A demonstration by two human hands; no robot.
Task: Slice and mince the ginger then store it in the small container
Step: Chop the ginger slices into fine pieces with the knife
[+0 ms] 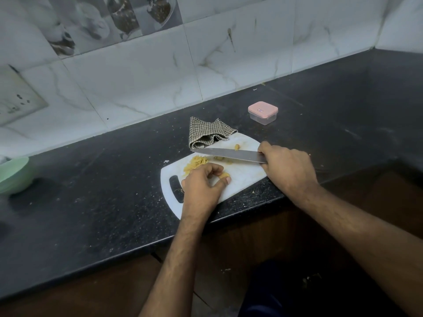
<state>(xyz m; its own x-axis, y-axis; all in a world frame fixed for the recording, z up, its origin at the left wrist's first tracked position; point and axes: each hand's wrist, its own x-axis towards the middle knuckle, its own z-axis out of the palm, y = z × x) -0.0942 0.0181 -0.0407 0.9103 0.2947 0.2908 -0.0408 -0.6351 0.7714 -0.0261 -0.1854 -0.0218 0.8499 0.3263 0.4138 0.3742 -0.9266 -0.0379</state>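
A white cutting board (242,175) lies on the black counter. My left hand (201,186) pinches a small ginger piece (224,175) against the board. A pile of sliced ginger (196,163) sits just behind that hand. More ginger bits (237,146) lie farther back on the board. My right hand (288,168) grips the handle of a long knife (229,153), whose blade lies across the board pointing left, above the ginger. A small clear container with a pink lid (263,112) stands closed on the counter behind the board.
A checked cloth (208,132) lies crumpled at the board's far edge. A green bowl (13,175) stands at the counter's far left. The tiled wall (160,72) runs along the back, and the counter's front edge (137,248) drops to wooden cabinets.
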